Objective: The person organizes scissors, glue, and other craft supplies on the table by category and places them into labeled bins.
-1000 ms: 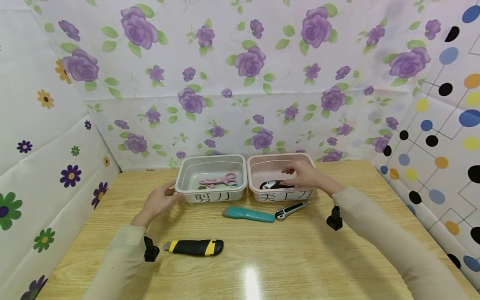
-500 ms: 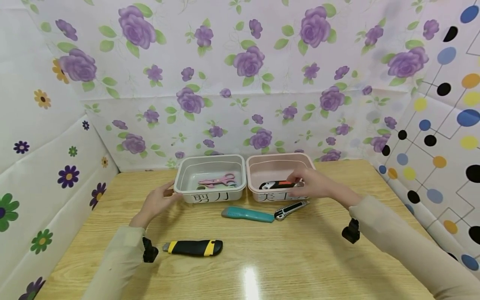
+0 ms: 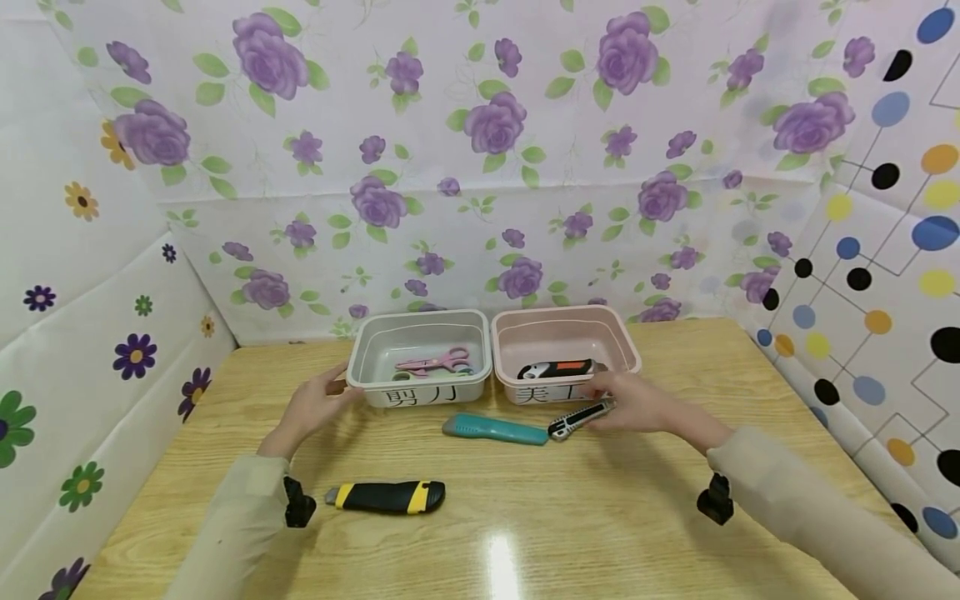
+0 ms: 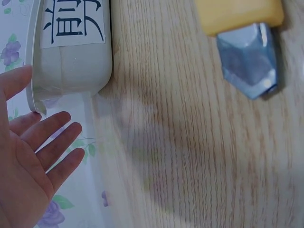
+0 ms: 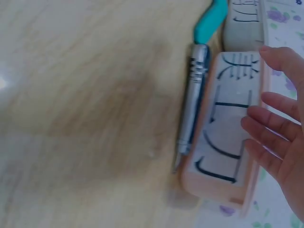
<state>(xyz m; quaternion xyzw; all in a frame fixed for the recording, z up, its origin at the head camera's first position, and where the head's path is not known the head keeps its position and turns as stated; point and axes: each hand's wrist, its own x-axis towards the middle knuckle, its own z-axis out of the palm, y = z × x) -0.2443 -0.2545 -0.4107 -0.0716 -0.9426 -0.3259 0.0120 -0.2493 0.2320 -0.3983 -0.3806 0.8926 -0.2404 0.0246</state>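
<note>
My left hand touches the near left corner of the grey bin, thumb at its rim and the other fingers spread, straight and holding nothing. Inside that bin lie pink scissors and other small items. My right hand is at the front right of the pink bin, fingers relaxed and nothing in them. A black-and-orange utility knife lies in the pink bin. In front of it, a silver-and-black utility knife lies on the table, its right end beside my right hand.
A teal utility knife lies before the bins, its right end against the silver one. Nearer me is a black-and-yellow utility knife with its blade end pointing left. Patterned cloth stands right behind the bins.
My right hand has come out of the pink bin, down over its front toward the silver-and-black utility knife. The black-and-orange knife stays in the bin. My left hand has not moved.
</note>
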